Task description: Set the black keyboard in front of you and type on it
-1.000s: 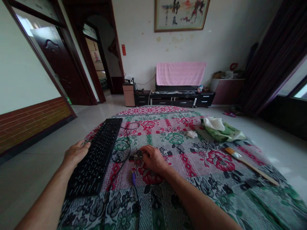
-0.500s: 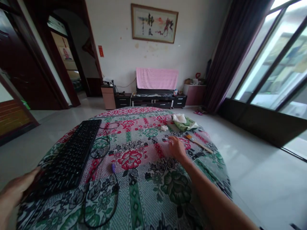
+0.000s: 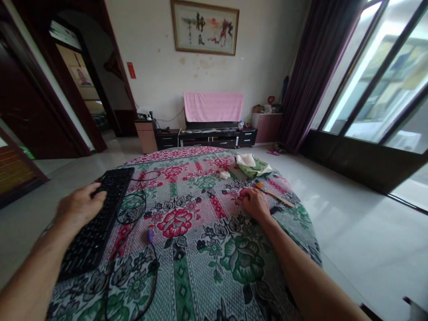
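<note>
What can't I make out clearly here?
All in the head view:
Black plastic keyboard: left edge partly behind the left hand.
Thin black cable: lower loop cut off by bottom edge.
Green plastic packet: print too small.
Black panel: mostly under the draped pink cloth.

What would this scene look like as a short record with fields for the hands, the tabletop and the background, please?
Left hand: over the black keyboard; contact unclear
Right hand: low over the tabletop, nearest the brush; grip unclear
Keyboard: on the floral tablecloth, at the left
Cable: black, looped right of the keyboard
Plug: purple, on the cloth
Brush: wooden handle, beyond the right hand
Far right of table: green packet, crumpled white tissue
Background: pink cloth, framed picture
</note>
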Demonstrator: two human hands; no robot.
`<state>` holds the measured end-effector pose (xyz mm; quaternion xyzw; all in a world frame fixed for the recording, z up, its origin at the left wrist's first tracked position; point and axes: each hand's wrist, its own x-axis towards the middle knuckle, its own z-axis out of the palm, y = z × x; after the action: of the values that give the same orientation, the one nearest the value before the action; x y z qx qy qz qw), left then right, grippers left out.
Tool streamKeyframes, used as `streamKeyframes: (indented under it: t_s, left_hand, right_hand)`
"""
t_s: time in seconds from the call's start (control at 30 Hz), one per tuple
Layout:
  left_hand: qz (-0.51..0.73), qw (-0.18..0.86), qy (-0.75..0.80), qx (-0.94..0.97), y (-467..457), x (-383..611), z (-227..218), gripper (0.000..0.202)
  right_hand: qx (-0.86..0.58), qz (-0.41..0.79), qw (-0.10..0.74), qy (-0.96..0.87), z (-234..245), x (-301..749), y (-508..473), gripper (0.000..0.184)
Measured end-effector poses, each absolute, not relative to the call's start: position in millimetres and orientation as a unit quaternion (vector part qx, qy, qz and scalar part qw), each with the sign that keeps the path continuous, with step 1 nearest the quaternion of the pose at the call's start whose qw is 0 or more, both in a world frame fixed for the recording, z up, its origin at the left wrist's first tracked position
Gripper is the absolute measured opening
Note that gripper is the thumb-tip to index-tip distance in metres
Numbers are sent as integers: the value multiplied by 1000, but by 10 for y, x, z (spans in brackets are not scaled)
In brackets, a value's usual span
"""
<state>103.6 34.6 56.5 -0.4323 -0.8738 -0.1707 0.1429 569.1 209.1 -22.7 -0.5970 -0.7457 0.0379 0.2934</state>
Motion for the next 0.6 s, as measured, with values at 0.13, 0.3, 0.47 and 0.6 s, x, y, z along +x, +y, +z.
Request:
streamKeyframes:
  t_s: [0.13,0.3,0.47,0.6]
  left_hand:
    - [-168,101,-749,-633,784,1919,205,43]
    - [-196,98,-677,-703,971,2479,-392,38]
    - [-191,136,-667,-707,940,2480,-476,36]
    - [-165,139,-677,-703,887,2559,-367,36]
  right_hand:
    - [-589,28,287,-755,-226,5701,2087,29]
    - [-587,31,277,-760,-219,5691,2078,29]
    - [-582,33,282,-762,-235,5706,2095,28]
    - [-569,27,282,-772,-256,5726,2106,29]
